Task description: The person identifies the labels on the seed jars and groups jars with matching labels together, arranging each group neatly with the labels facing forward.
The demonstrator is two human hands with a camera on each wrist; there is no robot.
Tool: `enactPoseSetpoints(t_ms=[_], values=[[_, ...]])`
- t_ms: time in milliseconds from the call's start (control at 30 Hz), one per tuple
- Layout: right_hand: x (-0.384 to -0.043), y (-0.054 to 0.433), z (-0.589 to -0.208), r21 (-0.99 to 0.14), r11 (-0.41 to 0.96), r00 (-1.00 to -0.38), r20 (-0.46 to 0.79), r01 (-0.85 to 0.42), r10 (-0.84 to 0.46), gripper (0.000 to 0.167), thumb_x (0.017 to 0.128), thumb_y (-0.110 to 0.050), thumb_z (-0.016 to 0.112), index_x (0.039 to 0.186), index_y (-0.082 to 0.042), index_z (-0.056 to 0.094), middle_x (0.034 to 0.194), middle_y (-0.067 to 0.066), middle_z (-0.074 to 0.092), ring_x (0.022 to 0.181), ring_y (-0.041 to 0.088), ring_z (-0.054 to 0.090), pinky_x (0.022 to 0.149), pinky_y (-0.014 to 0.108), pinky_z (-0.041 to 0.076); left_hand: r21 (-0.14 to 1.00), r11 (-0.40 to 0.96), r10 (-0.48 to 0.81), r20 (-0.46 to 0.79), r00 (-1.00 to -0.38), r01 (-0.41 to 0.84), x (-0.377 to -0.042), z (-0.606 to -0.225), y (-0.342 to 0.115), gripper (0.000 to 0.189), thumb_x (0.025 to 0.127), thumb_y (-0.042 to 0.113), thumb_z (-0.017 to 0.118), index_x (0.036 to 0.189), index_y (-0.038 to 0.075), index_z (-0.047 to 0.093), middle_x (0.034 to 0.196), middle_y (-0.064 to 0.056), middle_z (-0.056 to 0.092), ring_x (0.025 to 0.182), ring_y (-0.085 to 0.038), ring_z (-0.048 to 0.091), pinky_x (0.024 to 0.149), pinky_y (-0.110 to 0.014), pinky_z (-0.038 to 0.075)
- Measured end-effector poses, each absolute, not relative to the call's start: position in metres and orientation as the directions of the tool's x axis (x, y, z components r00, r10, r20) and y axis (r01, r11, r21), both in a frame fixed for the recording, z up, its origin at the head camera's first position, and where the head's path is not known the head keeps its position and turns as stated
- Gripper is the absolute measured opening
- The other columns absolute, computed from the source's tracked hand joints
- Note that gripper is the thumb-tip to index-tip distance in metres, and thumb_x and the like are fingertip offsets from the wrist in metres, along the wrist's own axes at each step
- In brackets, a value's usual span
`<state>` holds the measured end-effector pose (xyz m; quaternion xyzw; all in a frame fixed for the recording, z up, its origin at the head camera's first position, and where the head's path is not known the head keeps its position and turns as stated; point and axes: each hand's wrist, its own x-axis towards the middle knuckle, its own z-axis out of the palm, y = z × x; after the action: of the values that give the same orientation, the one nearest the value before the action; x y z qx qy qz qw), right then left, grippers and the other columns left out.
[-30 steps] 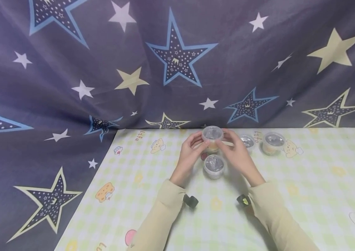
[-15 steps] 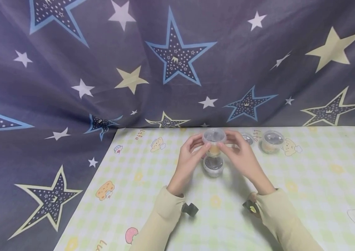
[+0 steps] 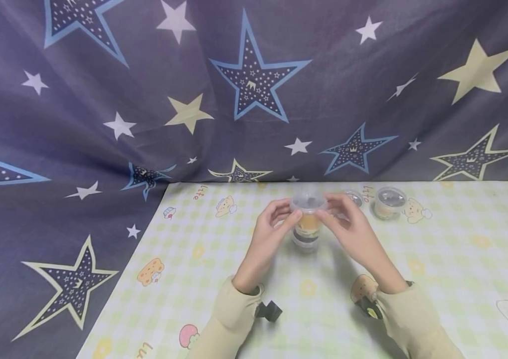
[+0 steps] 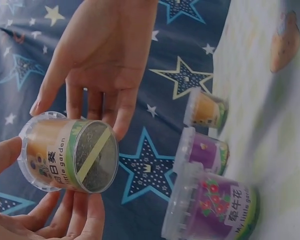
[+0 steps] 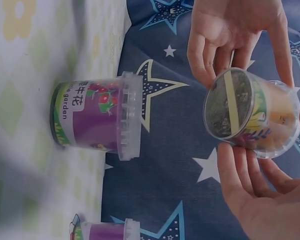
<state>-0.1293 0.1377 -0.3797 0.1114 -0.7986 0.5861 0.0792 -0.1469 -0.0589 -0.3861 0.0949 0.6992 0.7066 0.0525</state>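
My left hand (image 3: 268, 232) and right hand (image 3: 352, 232) grip a lidded clear plastic planting cup (image 3: 310, 220) from its two sides, thumbs on the near side. Its label is orange with green, reading "little garden". In the left wrist view, dark contents and a pale yellow strip show through the base of the held cup (image 4: 97, 156). It is raised off the table. In the head view it partly covers a purple-labelled lidded cup (image 3: 305, 245) standing on the table. The right wrist view shows that purple cup (image 5: 97, 115) upright, with red flowers printed on it.
Behind my right hand stands another purple-labelled cup (image 4: 202, 150), mostly hidden in the head view. Farther right is an orange-labelled cup (image 3: 390, 203). A checked tablecloth (image 3: 218, 239) covers the table, and a dark star-patterned curtain (image 3: 146, 75) hangs at its back edge.
Both hands have brought the held cup closer to me and tilted its top back, so its side label and base edge now show over the front cup. The standing cups have stayed put.
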Motion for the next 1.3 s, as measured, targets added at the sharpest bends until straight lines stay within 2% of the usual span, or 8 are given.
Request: enactPoseSetpoints(t_ms=[200,300,600,833,1033,1100,1300], values=[[-0.121,0.141,-0.376,-0.921,0.265,-0.958,0.269,-0.287,-0.101,0.037,0.102,-0.019,0.057,0.132,0.001,0.05,0.121,0.014,0.059,0.107,0.014,0.06,0.095,0.022,0.053,0.999,-0.042,0.248,0.025,-0.969,0.015,-0.14,-0.38,-0.062,0.048,0.096,0.031,0.066,0.136,0.007,0.054,0.128,-0.013,0.061,0.115,-0.021,0.06,0.102,-0.037,0.051],[-0.118,0.143,-0.376,-0.923,0.261,-0.959,0.262,-0.282,-0.108,0.036,0.103,-0.02,0.055,0.132,0.001,0.051,0.123,0.014,0.059,0.106,0.011,0.059,0.091,0.016,0.052,0.999,-0.046,0.266,0.019,-0.964,0.007,-0.139,-0.38,-0.064,0.048,0.097,0.031,0.064,0.137,0.006,0.054,0.13,-0.015,0.061,0.115,-0.021,0.061,0.101,-0.036,0.051],[-0.115,0.149,-0.382,-0.951,0.205,-0.964,0.197,-0.232,-0.176,0.042,0.105,-0.022,0.049,0.14,0.001,0.046,0.133,0.02,0.057,0.108,-0.003,0.058,0.091,0.019,0.053,0.998,-0.057,0.366,0.003,-0.931,-0.019,-0.134,-0.386,-0.068,0.046,0.1,0.031,0.058,0.138,0.006,0.052,0.134,-0.013,0.06,0.111,-0.023,0.064,0.108,-0.044,0.046],[-0.113,0.149,-0.389,-0.967,0.142,-0.961,0.176,-0.209,-0.216,0.045,0.105,-0.018,0.049,0.143,0.004,0.042,0.136,0.025,0.055,0.109,-0.003,0.06,0.092,0.022,0.055,0.999,-0.03,0.378,-0.001,-0.926,-0.014,-0.134,-0.391,-0.067,0.046,0.1,0.031,0.057,0.139,0.008,0.052,0.136,-0.01,0.059,0.115,-0.021,0.061,0.108,-0.052,0.042],[-0.111,0.148,-0.39,-0.964,0.178,-0.967,0.163,-0.199,-0.196,0.044,0.105,-0.02,0.05,0.142,0.003,0.043,0.134,0.023,0.055,0.106,-0.003,0.06,0.091,0.021,0.054,0.999,-0.01,0.38,-0.029,-0.924,-0.035,-0.134,-0.392,-0.066,0.046,0.101,0.033,0.057,0.139,0.007,0.053,0.135,-0.01,0.06,0.113,-0.023,0.062,0.108,-0.052,0.042],[-0.111,0.148,-0.39,-0.96,0.193,-0.968,0.164,-0.201,-0.191,0.044,0.105,-0.02,0.05,0.142,0.003,0.044,0.135,0.023,0.055,0.108,-0.001,0.059,0.092,0.022,0.054,0.999,-0.012,0.38,-0.025,-0.925,-0.032,-0.134,-0.393,-0.065,0.048,0.101,0.032,0.057,0.141,0.008,0.05,0.137,-0.011,0.059,0.116,-0.024,0.06,0.108,-0.052,0.042],[-0.111,0.151,-0.387,-0.935,0.277,-0.97,0.181,-0.222,-0.165,0.042,0.104,-0.023,0.052,0.141,-0.003,0.048,0.135,0.015,0.058,0.111,0.004,0.058,0.099,0.038,0.053,1.0,-0.005,0.34,0.021,-0.94,0.021,-0.133,-0.39,-0.062,0.047,0.101,0.028,0.058,0.142,0.008,0.047,0.135,-0.014,0.058,0.125,-0.026,0.056,0.109,-0.042,0.045]])
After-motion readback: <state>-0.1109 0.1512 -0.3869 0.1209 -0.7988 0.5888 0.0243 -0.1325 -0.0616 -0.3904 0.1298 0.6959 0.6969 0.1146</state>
